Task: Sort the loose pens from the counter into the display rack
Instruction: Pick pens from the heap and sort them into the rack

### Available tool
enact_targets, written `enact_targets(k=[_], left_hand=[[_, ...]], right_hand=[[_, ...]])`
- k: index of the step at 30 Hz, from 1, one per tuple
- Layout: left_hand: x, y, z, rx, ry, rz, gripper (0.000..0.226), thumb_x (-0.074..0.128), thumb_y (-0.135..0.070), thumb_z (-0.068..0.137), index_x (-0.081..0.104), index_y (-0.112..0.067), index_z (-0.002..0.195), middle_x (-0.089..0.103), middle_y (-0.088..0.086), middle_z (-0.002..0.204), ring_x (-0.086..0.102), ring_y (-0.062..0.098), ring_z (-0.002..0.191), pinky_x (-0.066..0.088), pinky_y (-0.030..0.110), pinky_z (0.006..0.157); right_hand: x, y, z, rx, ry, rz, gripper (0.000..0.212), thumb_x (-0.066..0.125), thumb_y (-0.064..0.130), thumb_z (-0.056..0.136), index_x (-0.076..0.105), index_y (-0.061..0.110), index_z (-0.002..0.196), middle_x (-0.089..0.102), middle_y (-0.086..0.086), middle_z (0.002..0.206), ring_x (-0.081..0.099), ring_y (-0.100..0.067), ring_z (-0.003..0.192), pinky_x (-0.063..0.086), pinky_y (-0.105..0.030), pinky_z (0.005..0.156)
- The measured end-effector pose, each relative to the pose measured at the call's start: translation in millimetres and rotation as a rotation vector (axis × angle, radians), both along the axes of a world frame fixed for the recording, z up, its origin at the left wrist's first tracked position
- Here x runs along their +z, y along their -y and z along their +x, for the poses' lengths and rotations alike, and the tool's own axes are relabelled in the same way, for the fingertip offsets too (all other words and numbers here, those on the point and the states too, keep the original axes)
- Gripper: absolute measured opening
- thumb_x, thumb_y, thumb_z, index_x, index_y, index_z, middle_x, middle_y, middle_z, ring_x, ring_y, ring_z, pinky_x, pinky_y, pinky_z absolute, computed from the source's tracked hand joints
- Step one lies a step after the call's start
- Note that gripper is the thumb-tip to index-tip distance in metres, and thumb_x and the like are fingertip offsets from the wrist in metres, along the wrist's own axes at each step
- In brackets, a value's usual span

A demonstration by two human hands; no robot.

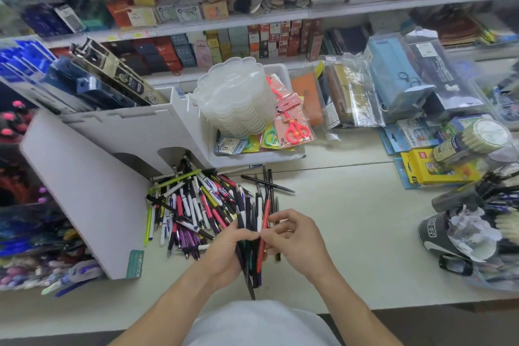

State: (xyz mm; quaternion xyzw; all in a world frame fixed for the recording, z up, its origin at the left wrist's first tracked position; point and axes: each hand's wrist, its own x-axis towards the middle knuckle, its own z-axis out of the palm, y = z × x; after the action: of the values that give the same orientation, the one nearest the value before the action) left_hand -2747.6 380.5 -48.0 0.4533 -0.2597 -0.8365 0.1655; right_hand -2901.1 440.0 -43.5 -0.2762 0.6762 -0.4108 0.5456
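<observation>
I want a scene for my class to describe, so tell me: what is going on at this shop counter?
A person stands at a pale counter sorting pens. The left hand grips a bundle of mostly dark pens, while the right hand pinches a red pen in that bundle. A heap of loose mixed-colour pens lies on the counter beside a white cardboard display rack.

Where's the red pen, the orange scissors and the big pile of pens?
red pen (264,223): head view, on its barrel above the hands.
orange scissors (295,130): head view, on the handle loops, in the white bin.
pile of pens (193,205): head view, middle of the heap on the counter.
</observation>
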Motion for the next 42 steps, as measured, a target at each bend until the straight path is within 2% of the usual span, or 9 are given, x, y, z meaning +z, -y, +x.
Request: enact_targets(k=[8,14,17,22,25,29,31,36,42], left_hand=[[-12.2,-13.6,-7.9,-0.040,0.142,-0.061,0.028,0.070,-0.025,0.093,0.061,0.000,0.101,0.061,0.013,0.072,0.057,0.024,0.060,0.051,0.036,0.057],[-19.3,-18.4,-19.1,-0.062,0.164,-0.124,0.022,0.071,-0.006,0.091,0.059,-0.001,0.109,0.061,0.012,0.070,0.055,0.025,0.055,0.051,0.035,0.055],[-23.0,-24.7,-23.7,-0.162,0.142,-0.195,0.040,0.075,0.001,0.082,0.062,-0.009,0.118,0.066,0.012,0.079,0.064,0.025,0.071,0.055,0.038,0.068],[-33.4,-23.1,-16.0,-0.217,0.118,-0.143,0.044,0.075,0.010,0.077,0.057,0.001,0.115,0.067,0.015,0.082,0.067,0.032,0.077,0.058,0.047,0.077],[-40.2,-23.0,-8.6,-0.240,0.166,-0.153,0.045,0.079,0.006,0.074,0.059,0.003,0.114,0.069,0.017,0.088,0.069,0.032,0.082,0.057,0.053,0.089],[-42.6,-24.7,-11.3,-0.198,0.199,-0.128,0.048,0.073,0.010,0.073,0.056,0.003,0.117,0.066,0.018,0.083,0.067,0.030,0.074,0.059,0.042,0.069],[-41.6,-23.9,-14.2,-0.163,0.247,-0.133,0.045,0.067,0.011,0.072,0.056,0.002,0.114,0.062,0.015,0.075,0.062,0.025,0.065,0.054,0.035,0.059],[-32.4,-4.3,-10.7,-0.123,0.211,-0.106,0.022,0.056,0.012,0.081,0.056,0.001,0.100,0.053,0.011,0.066,0.053,0.023,0.058,0.048,0.038,0.061],[-4.6,4.9,0.2,-0.056,-0.048,-0.040,0.023,0.063,0.013,0.088,0.060,0.001,0.108,0.062,0.018,0.088,0.067,0.031,0.080,0.059,0.042,0.075]], right_hand=[[-8.5,-4.2,-11.3,0.178,-0.028,0.008,0.010,0.079,0.005,0.085,0.074,0.011,0.091,0.075,-0.006,0.075,0.065,-0.012,0.063,0.047,-0.017,0.056],[-22.3,15.2,-13.8,0.030,0.100,0.005,0.065,0.079,0.029,0.088,0.043,0.037,0.142,0.056,0.007,0.130,0.065,-0.014,0.106,0.056,-0.033,0.090],[-28.4,20.2,-5.0,0.127,0.060,-0.035,0.083,0.085,0.035,0.081,0.037,0.043,0.148,0.054,0.013,0.134,0.054,-0.003,0.123,0.049,-0.022,0.093],[-42.1,20.0,4.3,0.060,0.063,-0.086,0.068,0.071,0.001,0.091,0.045,0.031,0.146,0.057,0.012,0.123,0.053,0.027,0.102,0.050,-0.007,0.075],[-49.0,19.8,12.2,0.027,0.116,-0.072,0.058,0.064,-0.001,0.095,0.048,0.030,0.141,0.060,0.001,0.121,0.064,0.011,0.098,0.056,-0.016,0.076],[-61.3,20.0,19.9,0.012,0.104,-0.057,0.025,0.070,0.017,0.095,0.065,0.027,0.117,0.067,-0.007,0.109,0.067,-0.026,0.104,0.060,-0.036,0.089],[-63.3,20.6,20.5,0.029,0.186,-0.052,0.025,0.074,0.021,0.093,0.068,0.024,0.117,0.068,-0.009,0.113,0.067,-0.027,0.107,0.060,-0.035,0.089],[-58.6,26.8,0.5,0.122,0.237,-0.096,0.075,0.085,0.014,0.081,0.049,0.024,0.146,0.057,0.005,0.138,0.062,-0.014,0.122,0.054,-0.023,0.094],[-26.0,38.6,-24.6,0.221,0.032,-0.192,0.039,0.085,0.003,0.079,0.072,0.018,0.113,0.073,0.002,0.106,0.067,-0.007,0.079,0.056,-0.026,0.080]])
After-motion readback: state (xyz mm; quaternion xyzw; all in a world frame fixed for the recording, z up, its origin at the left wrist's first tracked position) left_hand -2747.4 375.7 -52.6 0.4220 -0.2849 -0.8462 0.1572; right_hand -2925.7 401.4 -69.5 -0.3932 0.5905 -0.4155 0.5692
